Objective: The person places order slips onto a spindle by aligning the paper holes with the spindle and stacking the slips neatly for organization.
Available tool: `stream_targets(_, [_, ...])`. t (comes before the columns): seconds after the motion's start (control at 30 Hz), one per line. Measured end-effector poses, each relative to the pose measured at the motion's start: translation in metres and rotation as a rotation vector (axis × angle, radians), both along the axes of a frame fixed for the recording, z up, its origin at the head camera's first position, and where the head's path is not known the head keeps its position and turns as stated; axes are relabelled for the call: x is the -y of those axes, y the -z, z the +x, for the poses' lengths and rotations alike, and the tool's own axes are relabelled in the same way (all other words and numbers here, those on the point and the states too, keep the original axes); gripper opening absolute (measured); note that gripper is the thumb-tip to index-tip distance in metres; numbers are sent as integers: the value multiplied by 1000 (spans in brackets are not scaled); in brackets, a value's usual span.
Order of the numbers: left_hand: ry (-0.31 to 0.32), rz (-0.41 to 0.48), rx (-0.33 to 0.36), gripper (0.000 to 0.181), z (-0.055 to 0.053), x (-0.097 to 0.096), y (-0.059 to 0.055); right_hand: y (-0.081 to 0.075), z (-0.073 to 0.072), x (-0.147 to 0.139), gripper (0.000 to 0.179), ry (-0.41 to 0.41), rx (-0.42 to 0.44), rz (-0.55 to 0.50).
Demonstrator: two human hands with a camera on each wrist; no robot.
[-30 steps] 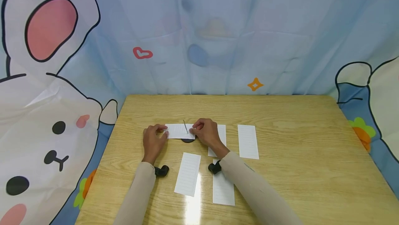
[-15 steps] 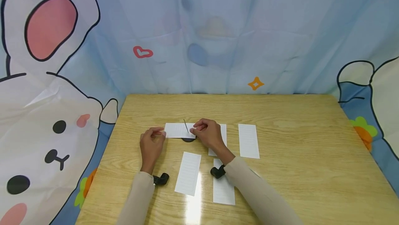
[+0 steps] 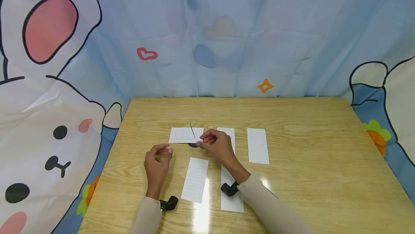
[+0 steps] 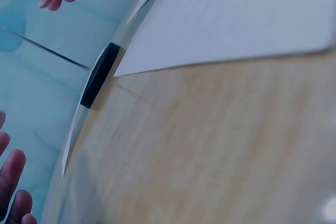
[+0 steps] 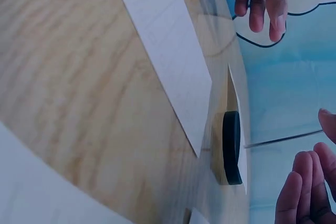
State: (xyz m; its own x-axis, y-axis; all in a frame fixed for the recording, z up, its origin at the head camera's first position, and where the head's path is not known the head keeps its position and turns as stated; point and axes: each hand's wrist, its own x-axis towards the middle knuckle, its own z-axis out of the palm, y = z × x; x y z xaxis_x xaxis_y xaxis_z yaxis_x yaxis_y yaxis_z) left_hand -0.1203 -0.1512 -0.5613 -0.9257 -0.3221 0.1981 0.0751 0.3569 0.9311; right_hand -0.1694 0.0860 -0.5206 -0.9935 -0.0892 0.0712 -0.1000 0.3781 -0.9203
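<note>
A white ruled paper slip [image 3: 181, 135] lies crosswise on a bill spike; the thin metal spike [image 3: 192, 130] sticks up through it. Under the slip shows part of the round black base [image 3: 193, 145], seen edge-on in the right wrist view as a dark disc [image 5: 231, 148]. My left hand [image 3: 157, 165] hovers below the slip's left end, fingers loosely bent and holding nothing. Close by the slip's right end is my right hand [image 3: 220, 149], thumb and fingers apart with nothing between them; the right wrist view has its fingers [image 5: 303, 177] beside the spike.
Several other slips lie on the wooden table [image 3: 308, 154]: a tilted one [image 3: 195, 180] in front, one [image 3: 231, 203] partly under the right wrist, one [image 3: 227, 136] behind the right hand, another [image 3: 257, 145] farther right. A printed blue curtain [image 3: 207, 72] hangs behind.
My left hand has let go of the slip's left end and drawn back toward me. The right hand has come off the right end and shifted slightly nearer me.
</note>
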Motion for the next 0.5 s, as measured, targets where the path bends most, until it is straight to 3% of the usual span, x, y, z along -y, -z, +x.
stream_targets(0.27, [-33, 18, 12, 22, 31, -2, 5, 7, 11, -2, 23, -90, -10, 19])
stream_targets(0.5, [-34, 25, 38, 25, 48, -8, 2, 12, 16, 0, 26, -140, 1, 39])
